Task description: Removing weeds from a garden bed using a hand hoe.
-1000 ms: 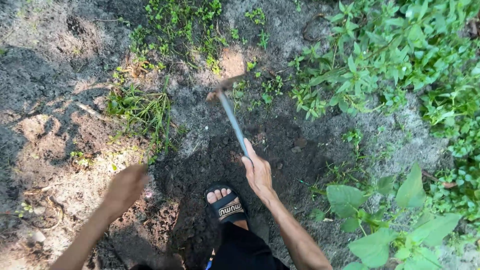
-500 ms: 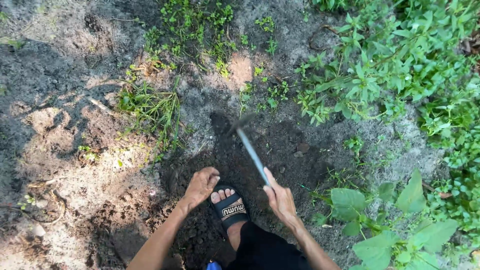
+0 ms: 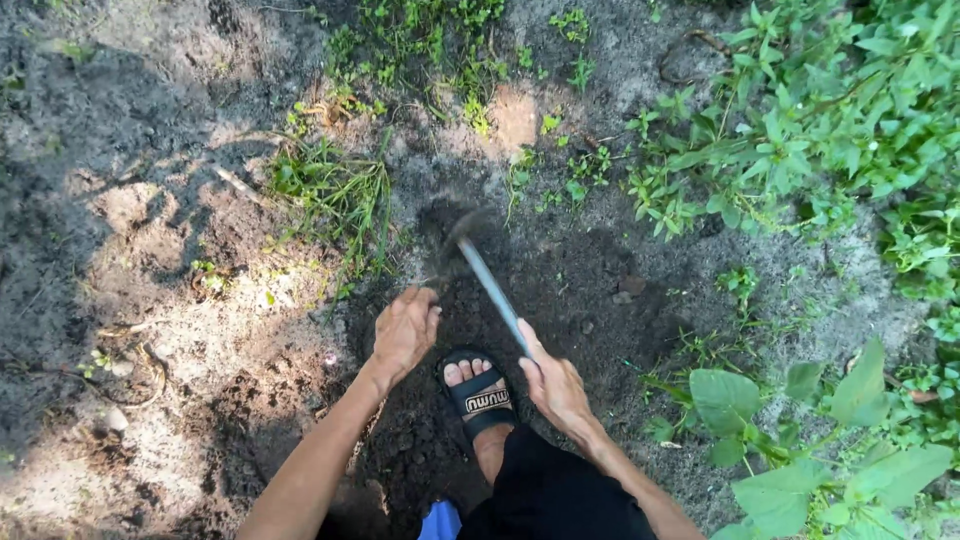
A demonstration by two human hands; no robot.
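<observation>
My right hand (image 3: pixel 553 385) grips the lower end of a small hoe's grey handle (image 3: pixel 492 290). The handle slants up and to the left, and its blade (image 3: pixel 455 232) is down in dark, dug soil (image 3: pixel 560 280). My left hand (image 3: pixel 403 330) hovers with fingers loosely spread just left of the handle, over the loose earth, holding nothing. My foot in a black sandal (image 3: pixel 482 396) stands between the two hands.
A clump of grass (image 3: pixel 335 195) grows to the left of the dug patch. Leafy green weeds (image 3: pixel 800 130) fill the upper right, and broad-leaved plants (image 3: pixel 800 440) stand at the lower right. Pale sandy ground (image 3: pixel 120 300) lies to the left.
The hoe came down from a raised swing and its blade now sits in the soil. My left hand moved in from the far left to beside the handle.
</observation>
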